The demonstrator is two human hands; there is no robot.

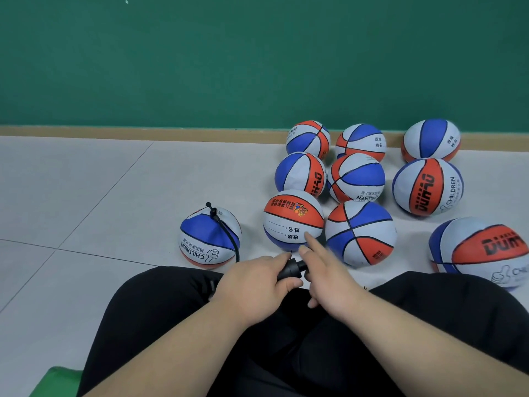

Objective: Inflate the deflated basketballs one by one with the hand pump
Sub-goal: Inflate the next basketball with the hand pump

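While the left hand (252,285) curls its fingers (279,259) round the black hand pump (292,267) above the lap, we see the right hand (329,279) loose and holding nothing, its forefinger straight out over the white panel of the nearest basketball (292,219). That ball sits on the tiled floor (86,196) just ahead of the knees, beside the other basketballs (357,179); the corded ball (210,239) lies to its left.

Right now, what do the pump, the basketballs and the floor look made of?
Pump in the left hand: black, smooth, slight sheen, probably moulded plastic. Basketballs: matte printed panels, creased and dented, so soft rubber or synthetic leather; cannot tell which. Floor: pale smooth tiles with thin joint lines, likely ceramic.
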